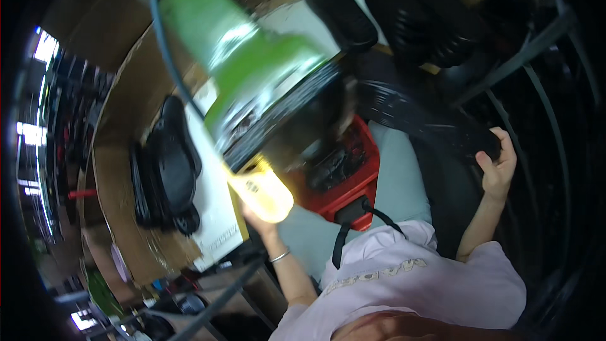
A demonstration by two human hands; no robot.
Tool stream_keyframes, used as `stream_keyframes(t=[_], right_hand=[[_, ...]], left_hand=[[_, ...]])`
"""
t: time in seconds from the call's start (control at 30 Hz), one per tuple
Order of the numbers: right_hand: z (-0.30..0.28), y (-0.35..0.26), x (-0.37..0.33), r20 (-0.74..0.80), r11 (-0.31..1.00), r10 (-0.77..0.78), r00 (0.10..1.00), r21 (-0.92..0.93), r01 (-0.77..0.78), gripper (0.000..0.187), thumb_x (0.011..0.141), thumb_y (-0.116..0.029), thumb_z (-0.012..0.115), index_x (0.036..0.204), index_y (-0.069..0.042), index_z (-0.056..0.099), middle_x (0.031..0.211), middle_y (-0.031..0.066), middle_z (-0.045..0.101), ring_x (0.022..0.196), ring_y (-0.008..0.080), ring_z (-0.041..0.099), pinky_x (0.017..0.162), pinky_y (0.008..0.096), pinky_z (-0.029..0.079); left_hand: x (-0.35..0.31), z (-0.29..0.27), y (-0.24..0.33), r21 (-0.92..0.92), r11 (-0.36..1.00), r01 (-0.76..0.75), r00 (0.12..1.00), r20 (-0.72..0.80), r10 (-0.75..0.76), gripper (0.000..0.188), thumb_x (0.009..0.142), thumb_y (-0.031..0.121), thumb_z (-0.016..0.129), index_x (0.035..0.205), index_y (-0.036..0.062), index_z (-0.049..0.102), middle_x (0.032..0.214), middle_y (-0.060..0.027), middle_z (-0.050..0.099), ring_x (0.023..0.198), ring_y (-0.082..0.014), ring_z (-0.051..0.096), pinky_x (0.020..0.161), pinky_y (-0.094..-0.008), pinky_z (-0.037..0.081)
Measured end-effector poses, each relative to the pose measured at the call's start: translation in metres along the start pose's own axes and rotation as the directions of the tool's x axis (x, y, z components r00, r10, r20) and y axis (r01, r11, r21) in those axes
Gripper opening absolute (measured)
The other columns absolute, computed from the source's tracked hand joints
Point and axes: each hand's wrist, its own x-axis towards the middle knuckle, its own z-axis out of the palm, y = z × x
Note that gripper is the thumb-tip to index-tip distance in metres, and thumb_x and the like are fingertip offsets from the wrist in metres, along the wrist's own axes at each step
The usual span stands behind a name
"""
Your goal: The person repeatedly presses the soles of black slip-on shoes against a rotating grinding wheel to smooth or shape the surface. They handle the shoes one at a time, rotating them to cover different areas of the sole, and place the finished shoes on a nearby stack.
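A green machine (271, 69) with a dark lower head fills the middle of the view, blurred. My right hand (499, 167) has its thumb and fingers around the end of a long black piece that looks like a shoe sole (435, 117); the far end of this piece reaches toward the machine's head. My left hand (257, 218) is beside a glowing yellow lamp (268, 199), which hides most of its fingers. Below the machine, between my legs, a red plastic crate (360, 192) has dark pieces inside.
Several black soles (344, 16) lie on a white surface (297, 25) at the far side. More black soles (170, 170) are stacked at the left by a cardboard wall (120, 151). A blue-grey cable (167, 50) runs down the machine. Metal bars (524, 57) stand at the right.
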Motion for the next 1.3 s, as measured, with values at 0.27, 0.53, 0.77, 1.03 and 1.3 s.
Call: stream_keyframes(t=[0.27,0.53,0.77,1.03,1.3], right_hand=[[0.203,0.081,0.09,0.029,0.807,-0.559,0.829,-0.214,0.551,0.045,0.08,0.003,0.066,0.123,0.006,0.055,0.11,0.0218,0.066,0.102,0.0339,0.067,0.087,0.0407,0.053],[0.303,0.148,0.178,0.35,0.226,-0.705,0.616,-0.713,0.664,0.043,0.082,-0.014,0.055,0.121,0.006,0.056,0.105,0.0238,0.064,0.101,0.0344,0.063,0.093,0.0423,0.048],[0.303,0.156,0.195,0.451,0.2,-0.6,0.661,-0.715,0.67,0.031,0.081,-0.015,0.056,0.107,0.002,0.059,0.097,0.0206,0.061,0.099,0.0332,0.06,0.093,0.0415,0.044],[0.273,0.147,0.193,0.458,0.46,-0.589,0.666,-0.488,0.742,0.044,0.074,-0.001,0.059,0.117,0.003,0.057,0.127,0.0255,0.053,0.119,0.042,0.05,0.105,0.0453,0.037],[0.239,0.137,0.034,0.657,0.732,0.068,0.751,0.479,-0.485,0.084,0.079,-0.015,0.079,0.149,-0.011,0.034,0.133,0.0071,0.051,0.123,0.0173,0.046,0.098,0.0341,0.044]], left_hand=[[0.126,-0.107,0.046,0.968,0.237,-0.081,0.967,0.018,0.254,0.071,0.066,-0.008,0.054,0.135,0.0073,0.047,0.15,-0.0178,0.034,0.144,-0.0395,0.021,0.114,-0.063,0.014],[0.13,-0.117,0.032,0.982,0.184,0.048,0.998,-0.055,0.032,0.07,0.073,-0.003,0.065,0.138,0.022,0.054,0.152,-0.0092,0.038,0.143,-0.0367,0.026,0.107,-0.0598,0.03],[0.144,-0.126,0.019,0.847,0.531,0.02,0.948,-0.185,0.26,0.04,0.086,0.015,0.068,0.125,0.0067,0.062,0.121,-0.0198,0.064,0.111,-0.0389,0.059,0.091,-0.043,0.047],[0.046,-0.109,0.035,-0.064,0.976,-0.206,0.889,-0.43,0.16,0.024,0.089,0.001,0.064,0.11,-0.0105,0.06,0.103,-0.0108,0.066,0.09,-0.0186,0.059,0.087,-0.03,0.046],[-0.045,-0.099,0.08,0.075,0.997,0.0,0.996,0.088,-0.006,0.018,0.073,-0.003,0.07,0.091,-0.0056,0.067,0.074,-0.0007,0.06,0.069,-0.0094,0.053,0.063,-0.0236,0.042]])
